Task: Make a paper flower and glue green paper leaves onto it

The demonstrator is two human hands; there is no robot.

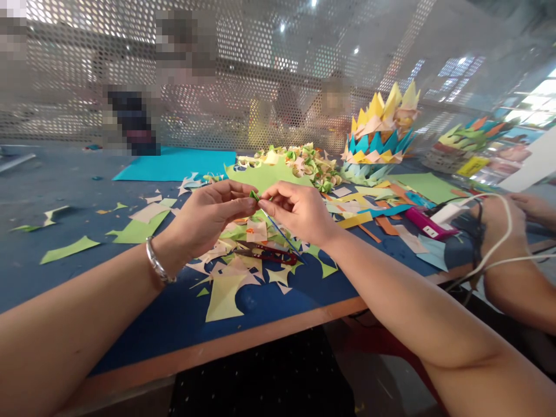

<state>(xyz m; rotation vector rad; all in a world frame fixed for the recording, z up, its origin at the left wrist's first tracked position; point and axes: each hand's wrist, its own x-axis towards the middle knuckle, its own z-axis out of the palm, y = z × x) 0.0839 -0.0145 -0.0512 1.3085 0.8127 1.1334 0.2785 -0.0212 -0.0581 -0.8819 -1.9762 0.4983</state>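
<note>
Just above the table, my left hand pinches a small folded or rolled green paper piece between thumb and fingertips. My right hand meets it there, its fingers closed on a thin blue stick that slants down toward the table. The upper end of the stick is hidden at the fingertips by the green piece. Beneath both hands lie dark red thread snips on paper scraps, and a pale yellow cut-out scrap rests nearer to me.
Behind my hands is a heap of curled paper pieces, with a turquoise sheet to its left. A tiered folded-paper piece stands right of it. A magenta power strip and white cable lie near another person's hand.
</note>
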